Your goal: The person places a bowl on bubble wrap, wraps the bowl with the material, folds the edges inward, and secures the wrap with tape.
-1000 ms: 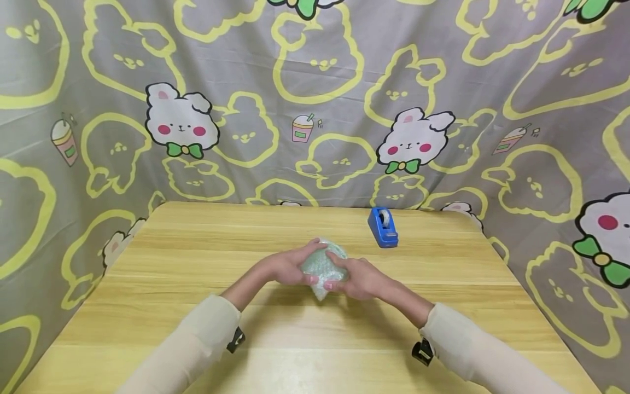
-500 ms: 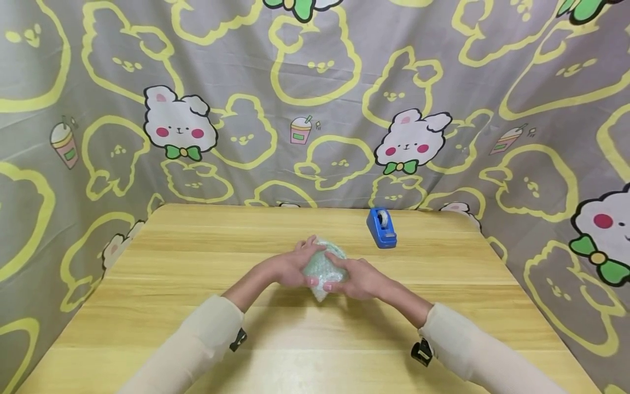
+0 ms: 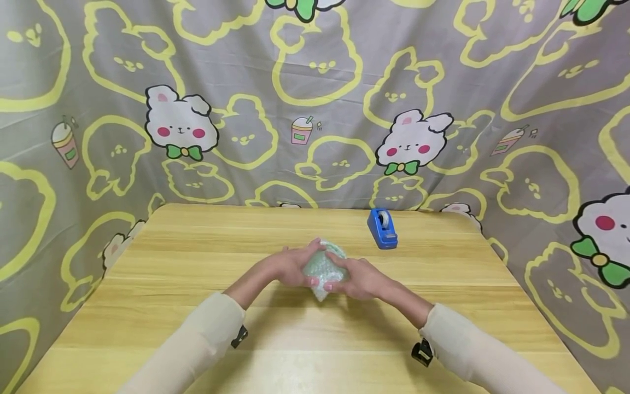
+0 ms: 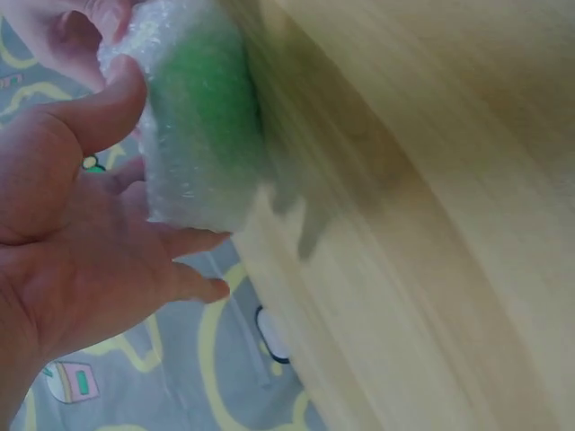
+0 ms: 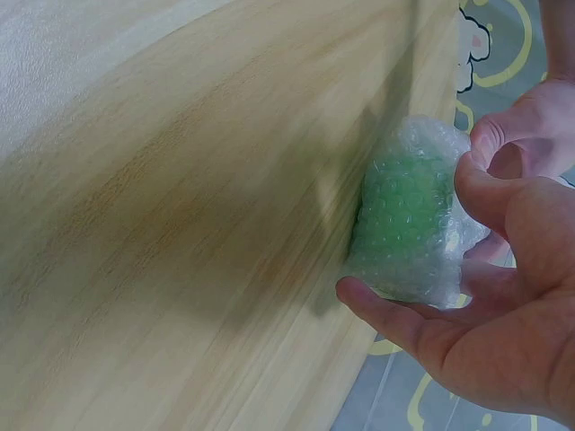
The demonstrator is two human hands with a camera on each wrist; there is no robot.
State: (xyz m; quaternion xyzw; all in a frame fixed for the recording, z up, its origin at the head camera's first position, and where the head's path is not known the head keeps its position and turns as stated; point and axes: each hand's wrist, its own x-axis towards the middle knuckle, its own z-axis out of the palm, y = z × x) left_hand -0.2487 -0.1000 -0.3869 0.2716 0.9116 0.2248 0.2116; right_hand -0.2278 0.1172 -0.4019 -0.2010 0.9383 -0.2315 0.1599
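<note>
Between the two hands is a bundle of clear bubble wrap [image 3: 322, 268] with something green inside; the kind of object within cannot be made out. My left hand [image 3: 296, 266] holds its left side, the thumb pressed on the near flap and fingers around the far side. From the right, my right hand [image 3: 363, 278] grips the bundle, its thumb also on the near flap beside the other thumb. The green shows through the wrap [image 4: 207, 99] in the left wrist view, and through the wrap [image 5: 404, 206] in the right wrist view.
A blue tape dispenser [image 3: 383, 229] with a roll of clear tape stands at the back right of the wooden table [image 3: 221, 230]. A patterned grey curtain [image 3: 256, 71] surrounds the table at the back and both sides.
Fingers of my left hand shift a little on the far side of the bundle. The right hand and the bundle stay nearly still.
</note>
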